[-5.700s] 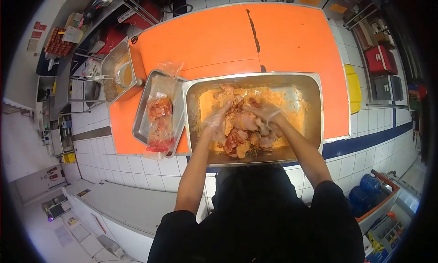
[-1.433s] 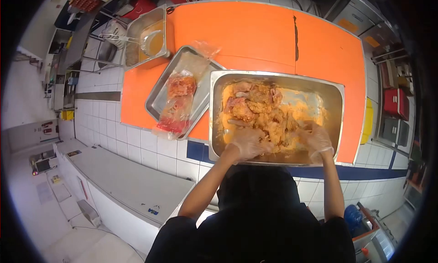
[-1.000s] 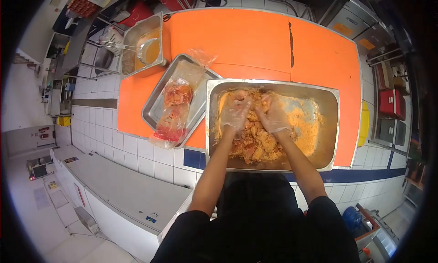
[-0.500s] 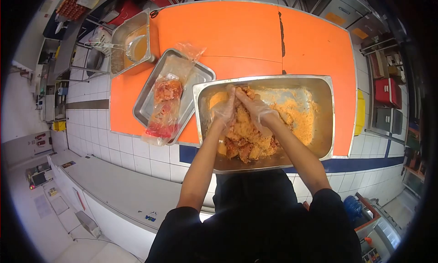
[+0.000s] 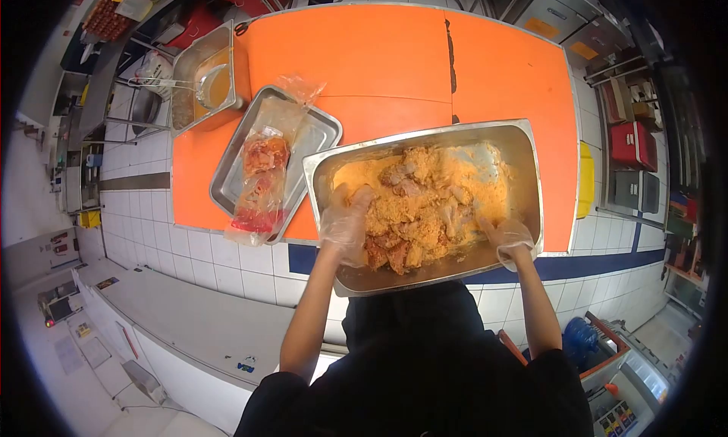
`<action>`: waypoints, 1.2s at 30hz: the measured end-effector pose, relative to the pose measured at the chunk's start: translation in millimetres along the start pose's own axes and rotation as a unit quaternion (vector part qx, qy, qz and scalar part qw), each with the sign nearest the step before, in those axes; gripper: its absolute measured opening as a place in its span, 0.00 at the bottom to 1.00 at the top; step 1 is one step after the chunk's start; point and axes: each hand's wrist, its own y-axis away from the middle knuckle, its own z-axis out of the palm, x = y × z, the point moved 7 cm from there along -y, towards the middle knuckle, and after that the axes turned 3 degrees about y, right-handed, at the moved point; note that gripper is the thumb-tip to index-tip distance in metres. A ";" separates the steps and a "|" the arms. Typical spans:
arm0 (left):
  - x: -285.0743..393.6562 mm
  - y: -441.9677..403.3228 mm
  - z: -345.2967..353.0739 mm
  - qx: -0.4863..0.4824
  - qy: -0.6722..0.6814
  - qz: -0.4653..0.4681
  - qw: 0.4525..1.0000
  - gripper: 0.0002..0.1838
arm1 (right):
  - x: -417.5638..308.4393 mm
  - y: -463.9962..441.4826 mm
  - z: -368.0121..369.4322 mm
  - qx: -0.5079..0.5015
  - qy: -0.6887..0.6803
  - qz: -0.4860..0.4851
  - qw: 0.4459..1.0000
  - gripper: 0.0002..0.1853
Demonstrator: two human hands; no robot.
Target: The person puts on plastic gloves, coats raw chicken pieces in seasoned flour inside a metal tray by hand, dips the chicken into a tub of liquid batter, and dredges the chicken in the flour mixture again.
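Pressing the overhanging rim (image 5: 447,281) risked tipping your steel pan (image 5: 522,172).
Your left hand (image 5: 345,231) lay loosely open, seemingly empty, beside coated chicken (image 5: 413,206); your right hand's (image 5: 511,238) grip was unclear.

red box (image 5: 632,146) beside grey box (image 5: 635,192) | blue bottle (image 5: 580,336) | long white cabinet (image 5: 189,312) | scissors (image 5: 241,28)

An orange table (image 5: 356,58) carries a large steel pan (image 5: 522,172). Left of the pan lies a shallow tray (image 5: 307,145); farther left and behind it, a deep container (image 5: 240,65) and scissors (image 5: 241,28).
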 end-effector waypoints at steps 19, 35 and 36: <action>-71.5 19.4 167.1 -0.235 0.535 -0.084 0.807 0.26 | -129.7 -49.7 110.8 0.127 0.000 -0.585 0.801 0.43; -15.9 51.3 69.6 -0.102 -0.179 0.434 0.877 0.40 | -80.9 24.3 -12.9 0.020 -0.125 -0.335 0.934 0.34; -44.9 41.1 68.2 -0.122 -0.129 0.469 0.865 0.36 | -64.0 19.8 -0.9 -0.038 -0.004 -0.288 0.957 0.36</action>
